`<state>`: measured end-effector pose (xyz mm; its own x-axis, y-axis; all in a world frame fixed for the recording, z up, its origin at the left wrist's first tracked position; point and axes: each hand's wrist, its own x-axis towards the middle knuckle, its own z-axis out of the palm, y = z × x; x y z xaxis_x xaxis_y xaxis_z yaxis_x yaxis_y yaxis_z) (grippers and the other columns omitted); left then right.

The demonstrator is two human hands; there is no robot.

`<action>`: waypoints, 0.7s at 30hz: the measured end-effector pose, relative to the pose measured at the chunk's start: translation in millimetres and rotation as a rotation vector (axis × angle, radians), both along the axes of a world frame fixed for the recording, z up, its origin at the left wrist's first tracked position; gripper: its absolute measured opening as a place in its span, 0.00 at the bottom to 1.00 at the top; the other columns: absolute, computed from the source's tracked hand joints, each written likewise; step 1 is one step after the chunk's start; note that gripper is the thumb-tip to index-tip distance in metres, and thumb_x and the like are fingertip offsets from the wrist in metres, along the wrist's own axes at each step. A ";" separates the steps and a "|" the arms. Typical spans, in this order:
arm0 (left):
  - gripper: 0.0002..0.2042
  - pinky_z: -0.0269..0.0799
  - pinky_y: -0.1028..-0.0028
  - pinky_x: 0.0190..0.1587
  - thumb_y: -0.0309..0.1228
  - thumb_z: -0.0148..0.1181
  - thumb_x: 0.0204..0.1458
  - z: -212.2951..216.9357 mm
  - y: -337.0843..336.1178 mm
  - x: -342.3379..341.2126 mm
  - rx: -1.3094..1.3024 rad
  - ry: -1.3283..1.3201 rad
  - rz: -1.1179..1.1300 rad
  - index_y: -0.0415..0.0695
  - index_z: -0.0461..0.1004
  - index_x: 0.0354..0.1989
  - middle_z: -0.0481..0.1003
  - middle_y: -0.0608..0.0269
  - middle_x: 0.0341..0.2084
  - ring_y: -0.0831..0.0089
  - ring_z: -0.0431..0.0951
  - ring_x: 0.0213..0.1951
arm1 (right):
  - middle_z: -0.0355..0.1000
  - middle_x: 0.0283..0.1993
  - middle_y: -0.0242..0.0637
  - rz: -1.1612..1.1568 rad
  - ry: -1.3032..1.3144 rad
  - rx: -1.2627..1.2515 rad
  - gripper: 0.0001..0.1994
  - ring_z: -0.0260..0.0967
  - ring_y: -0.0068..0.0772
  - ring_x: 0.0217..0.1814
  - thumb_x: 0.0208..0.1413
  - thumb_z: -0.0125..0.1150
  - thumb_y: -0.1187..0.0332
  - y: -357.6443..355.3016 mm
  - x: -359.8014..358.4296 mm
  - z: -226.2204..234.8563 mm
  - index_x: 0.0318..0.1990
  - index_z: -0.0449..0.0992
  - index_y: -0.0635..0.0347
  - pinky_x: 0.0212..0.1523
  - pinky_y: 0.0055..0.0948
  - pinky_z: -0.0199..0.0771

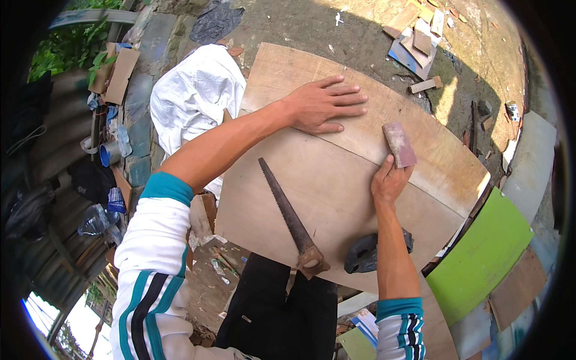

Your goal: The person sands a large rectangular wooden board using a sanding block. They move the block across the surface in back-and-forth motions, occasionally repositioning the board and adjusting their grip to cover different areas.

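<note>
My left hand (327, 105) lies flat with fingers spread on the far part of a brown plywood board (270, 204). A straight line runs across the board below that hand. In my right hand (390, 180) is a sanding block (399, 144), a small block with a pinkish, dusty face, gripped at its near end above the board's right half. A hand saw (288, 210) with a rusty blade and wooden handle rests on the board between my arms, handle toward me. Beside my right forearm sits a crumpled black plastic bag (362, 254), partly hidden by the arm.
White cloth or sacking (195, 90) is heaped at the board's left edge. Wood offcuts (420, 45) lie on the ground at the far right. A green panel (480, 258) leans at the right. Cartons, a plastic bottle (96, 221) and other litter line the left side.
</note>
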<state>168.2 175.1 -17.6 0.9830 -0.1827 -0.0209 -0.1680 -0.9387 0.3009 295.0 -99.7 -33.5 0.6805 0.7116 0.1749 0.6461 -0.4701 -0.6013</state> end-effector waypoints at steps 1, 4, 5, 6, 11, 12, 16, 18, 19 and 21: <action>0.33 0.37 0.55 0.78 0.55 0.43 0.67 -0.2 6.1 2.5 0.065 -0.026 0.080 0.53 0.52 0.77 0.50 0.61 0.77 0.64 0.45 0.77 | 0.69 0.64 0.55 -0.005 0.001 -0.010 0.18 0.60 0.62 0.69 0.65 0.52 0.70 -0.6 -0.6 -0.5 0.59 0.73 0.68 0.69 0.50 0.57; 0.33 0.37 0.55 0.78 0.56 0.41 0.67 -14.1 75.9 -9.4 0.281 -0.069 0.505 0.53 0.52 0.76 0.50 0.60 0.76 0.63 0.46 0.77 | 0.68 0.65 0.55 -0.007 0.014 -0.040 0.18 0.60 0.62 0.68 0.65 0.53 0.69 -2.8 -1.3 -3.3 0.59 0.73 0.68 0.70 0.51 0.56; 0.33 0.37 0.55 0.78 0.57 0.41 0.67 -21.5 113.7 -26.3 0.391 -0.057 0.782 0.53 0.53 0.76 0.51 0.59 0.76 0.61 0.48 0.77 | 0.68 0.65 0.56 0.006 0.033 -0.035 0.18 0.60 0.62 0.68 0.65 0.53 0.69 3.8 -6.6 -5.5 0.60 0.72 0.68 0.70 0.51 0.56; 0.33 0.35 0.44 0.75 0.54 0.38 0.68 -15.0 133.3 -24.4 0.384 0.059 1.045 0.49 0.52 0.76 0.46 0.55 0.77 0.49 0.43 0.76 | 0.67 0.65 0.56 -0.008 0.026 -0.041 0.19 0.60 0.62 0.68 0.65 0.53 0.69 2.6 -5.9 -8.0 0.60 0.72 0.67 0.70 0.52 0.55; 0.34 0.37 0.55 0.78 0.56 0.43 0.66 12.5 65.0 28.0 0.418 -0.201 0.892 0.53 0.53 0.76 0.51 0.60 0.76 0.62 0.47 0.77 | 0.66 0.66 0.57 -0.024 -0.004 -0.066 0.20 0.59 0.62 0.69 0.65 0.54 0.68 -7.5 2.2 -8.0 0.61 0.71 0.66 0.73 0.54 0.52; 0.34 0.37 0.56 0.78 0.55 0.45 0.66 14.2 26.6 29.4 0.289 -0.258 0.706 0.53 0.53 0.76 0.51 0.60 0.76 0.63 0.47 0.77 | 0.66 0.67 0.57 -0.023 0.006 -0.052 0.20 0.59 0.62 0.69 0.65 0.54 0.67 -5.4 1.5 -6.9 0.61 0.71 0.66 0.73 0.54 0.52; 0.32 0.36 0.57 0.78 0.54 0.44 0.67 0.9 -28.1 6.7 0.029 -0.001 0.120 0.59 0.53 0.77 0.50 0.63 0.77 0.66 0.47 0.77 | 0.66 0.66 0.58 -0.037 0.025 -0.029 0.20 0.58 0.61 0.71 0.65 0.54 0.67 -2.4 -2.1 -4.2 0.61 0.71 0.66 0.74 0.56 0.51; 0.30 0.33 0.59 0.79 0.54 0.41 0.68 -2.4 -3.6 -13.6 0.186 0.021 0.259 0.63 0.51 0.77 0.48 0.65 0.77 0.67 0.45 0.77 | 0.67 0.65 0.57 -0.040 0.022 -0.041 0.20 0.58 0.60 0.71 0.65 0.54 0.67 -2.5 -2.5 -2.9 0.61 0.71 0.67 0.74 0.56 0.50; 0.30 0.32 0.58 0.78 0.55 0.37 0.69 -8.5 23.3 -30.1 0.319 -0.011 0.451 0.61 0.49 0.78 0.47 0.62 0.78 0.63 0.44 0.78 | 0.68 0.65 0.56 -0.033 0.020 -0.049 0.20 0.58 0.60 0.71 0.65 0.54 0.67 -2.0 -2.8 -3.0 0.61 0.71 0.67 0.74 0.56 0.50; 0.33 0.34 0.46 0.75 0.55 0.33 0.69 -20.3 76.8 -70.8 0.472 0.063 1.028 0.51 0.47 0.78 0.44 0.44 0.77 0.43 0.40 0.77 | 0.69 0.64 0.55 -0.021 0.014 -0.043 0.19 0.58 0.59 0.72 0.65 0.53 0.67 -0.5 -4.1 -2.4 0.60 0.71 0.68 0.74 0.57 0.50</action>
<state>97.5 251.8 -38.0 0.6571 0.7504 0.0714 0.7515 -0.6448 -0.1395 290.8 -100.2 -35.9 0.6978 0.7035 0.1346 0.6273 -0.5095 -0.5890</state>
